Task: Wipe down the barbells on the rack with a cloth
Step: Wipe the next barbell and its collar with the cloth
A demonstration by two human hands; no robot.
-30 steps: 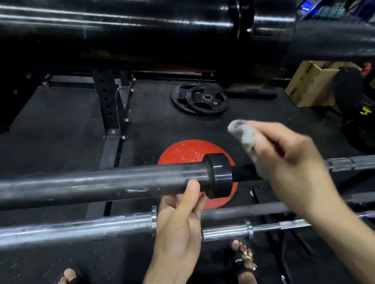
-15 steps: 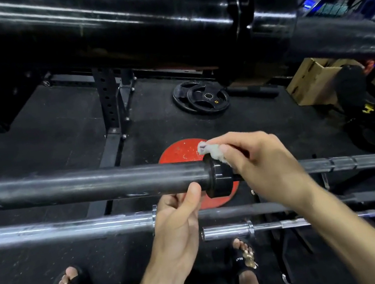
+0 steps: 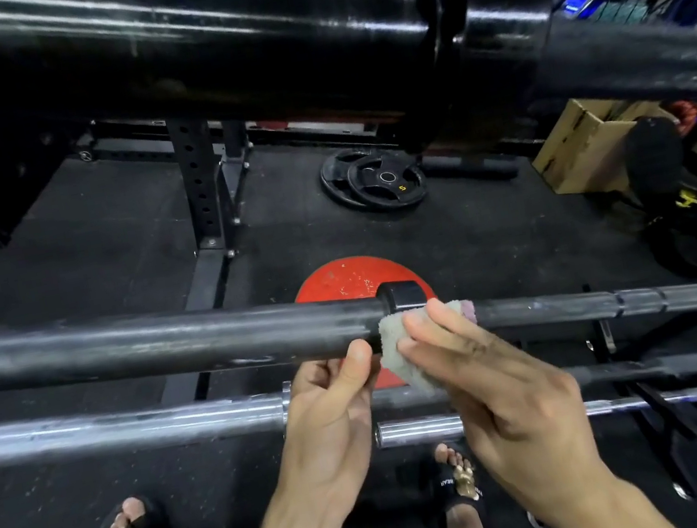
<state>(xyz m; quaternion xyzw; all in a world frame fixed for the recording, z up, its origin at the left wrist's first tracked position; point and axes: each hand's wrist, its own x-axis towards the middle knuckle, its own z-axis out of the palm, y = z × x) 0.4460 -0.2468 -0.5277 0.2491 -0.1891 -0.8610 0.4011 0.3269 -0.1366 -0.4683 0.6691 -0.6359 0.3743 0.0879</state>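
**Cloth now down on the collar, wipe under way**

Head view: a sec ago my right hand was lifted off w/ the cloth bunched up above the bar; half a sec ago it came onto the top of the collar; now it's dropped to the near side, straight fingers pressing the cloth flat vs. collar and shaft. Reads to me as working round the collar, so this bar isn't done.

Left hand hasn't shifted: fingers curled under the dark barbell, thumb up on the sleeve just left of the cloth, steadying it.

Cloth: small, greyish, fuzzy, pinkish edge at right. Bar: dull black, scuffed sleeve, lying across the rack between the thick black bar above and the chrome barbell below.
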